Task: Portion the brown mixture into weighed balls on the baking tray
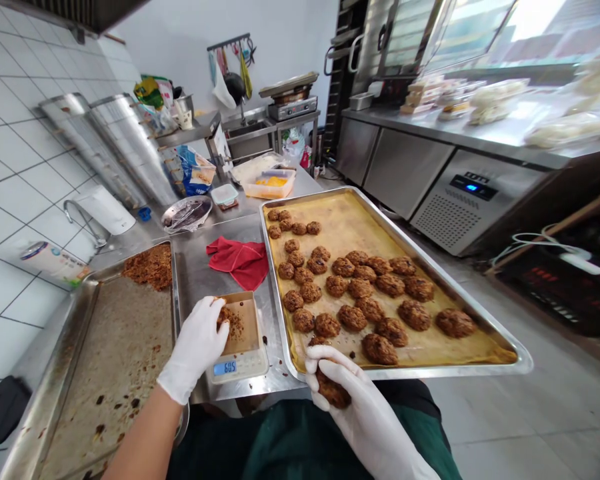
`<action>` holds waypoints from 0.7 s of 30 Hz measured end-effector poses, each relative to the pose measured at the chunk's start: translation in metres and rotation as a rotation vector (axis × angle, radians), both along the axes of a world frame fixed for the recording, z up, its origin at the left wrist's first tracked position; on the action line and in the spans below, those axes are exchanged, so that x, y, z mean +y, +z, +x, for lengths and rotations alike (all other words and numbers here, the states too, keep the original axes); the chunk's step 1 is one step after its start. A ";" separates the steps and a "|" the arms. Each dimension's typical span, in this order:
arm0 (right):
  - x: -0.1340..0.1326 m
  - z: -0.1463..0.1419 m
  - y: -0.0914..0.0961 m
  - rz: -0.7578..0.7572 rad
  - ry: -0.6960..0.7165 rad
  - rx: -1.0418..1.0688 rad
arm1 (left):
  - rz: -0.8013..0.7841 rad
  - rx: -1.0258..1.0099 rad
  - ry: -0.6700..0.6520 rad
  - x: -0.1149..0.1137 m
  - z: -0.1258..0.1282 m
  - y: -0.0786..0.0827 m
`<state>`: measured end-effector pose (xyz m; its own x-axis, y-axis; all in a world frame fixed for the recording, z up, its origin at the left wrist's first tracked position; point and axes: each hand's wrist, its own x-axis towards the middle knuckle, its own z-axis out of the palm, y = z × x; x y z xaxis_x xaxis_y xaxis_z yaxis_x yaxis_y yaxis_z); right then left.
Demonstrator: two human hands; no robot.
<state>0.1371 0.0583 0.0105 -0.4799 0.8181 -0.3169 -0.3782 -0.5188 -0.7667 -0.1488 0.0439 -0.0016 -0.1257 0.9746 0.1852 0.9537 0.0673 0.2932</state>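
Note:
My gloved left hand [200,343] is over the kitchen scale [240,365], fingers curled round a lump of brown crumbly mixture [236,325] on its pan; the display reads 60.5. Part of that lump is hidden behind the fingers. My right hand [353,393], also in a white glove, is closed on a dark brown dough ball [333,392], just off the near edge of the large baking tray [400,371]. Several similar balls [353,318] sit in rows on the tray's yellowish liner. More loose mixture [150,265] is heaped at the far end of the left tray [113,333].
A red cloth [240,261] lies behind the scale. Farther back are a film-covered bowl [187,213], a small lidded box [225,195] and a plastic tub with yellow contents [270,187]. A steel counter [455,143] with wrapped packs runs along the right.

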 end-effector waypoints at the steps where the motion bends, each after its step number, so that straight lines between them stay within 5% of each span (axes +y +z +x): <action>1: 0.000 0.001 0.000 0.001 -0.007 0.001 | -0.037 0.001 -0.019 0.005 0.002 -0.003; 11: 0.004 0.006 -0.006 -0.041 -0.039 0.022 | -0.241 -0.248 -0.107 0.024 0.001 -0.002; 17: 0.003 0.008 -0.010 -0.080 -0.027 0.039 | -0.287 -0.664 -0.025 0.025 -0.011 0.019; 21: 0.004 0.009 -0.009 -0.081 -0.048 0.049 | -0.056 -1.172 0.115 0.014 -0.004 0.028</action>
